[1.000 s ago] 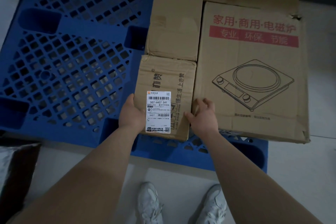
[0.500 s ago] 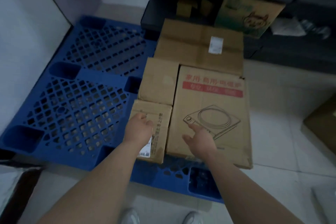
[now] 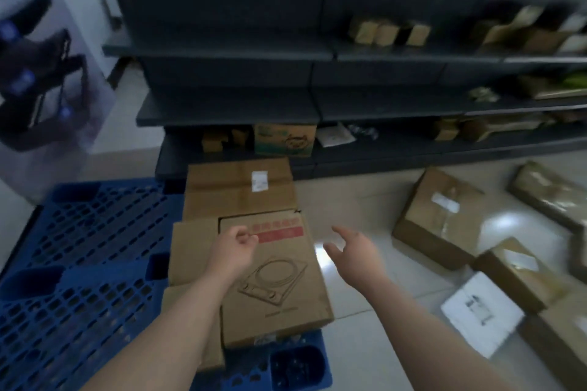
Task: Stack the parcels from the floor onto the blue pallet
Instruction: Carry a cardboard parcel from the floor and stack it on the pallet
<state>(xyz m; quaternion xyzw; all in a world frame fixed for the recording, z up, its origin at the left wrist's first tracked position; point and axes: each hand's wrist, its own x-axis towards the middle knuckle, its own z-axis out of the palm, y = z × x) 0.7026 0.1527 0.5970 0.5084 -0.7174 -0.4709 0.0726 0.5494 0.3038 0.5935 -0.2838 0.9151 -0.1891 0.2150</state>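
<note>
The blue pallet [image 3: 79, 263] lies on the floor at the left. Along its right side sit a large cooktop carton [image 3: 279, 292], a flat carton [image 3: 235, 190] behind it, and two small cartons [image 3: 193, 251], the nearer one mostly hidden by my left arm. My left hand [image 3: 233, 251] hovers over the cooktop carton, fingers loosely curled, holding nothing. My right hand [image 3: 352, 251] is raised over the bare floor to the right, fingers spread and empty. Several parcels lie on the floor at the right: a brown carton [image 3: 441, 216], another [image 3: 517, 270] and a white parcel [image 3: 482, 311].
Dark shelving [image 3: 317, 73] with small boxes runs across the back, close behind the pallet. A white wall and a dark blurred object [image 3: 41, 73] stand at the left. More brown cartons [image 3: 552, 194] sit at the far right. Pale tiled floor [image 3: 359, 206] separates pallet and parcels.
Both hands have let go of the small labelled carton and lifted off the pallet. My view has swung up and right, bringing the shelving and floor parcels into sight. My right hand moved right.
</note>
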